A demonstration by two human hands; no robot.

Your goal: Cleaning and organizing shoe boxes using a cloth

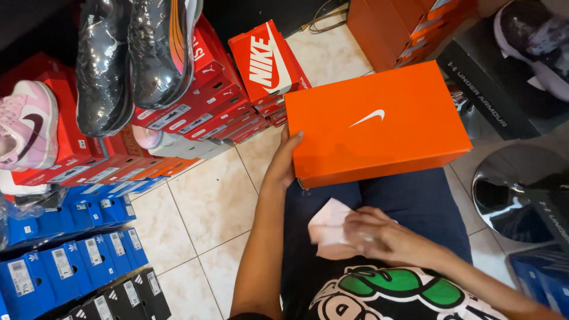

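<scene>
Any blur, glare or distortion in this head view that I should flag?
Head view: the right hand and the pale pink cloth it holds are motion-blurred; the left hand on the orange shoe box is sharp. Glare streaks the plastic-wrapped black shoes and the shiny round stool. Wide-angle stretch shows at the edges; lighting is even, shadows soft.

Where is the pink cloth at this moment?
In the head view, the pink cloth is low at centre, gripped in the right hand over the person's lap, just below the orange shoebox that the left hand steadies.
</scene>
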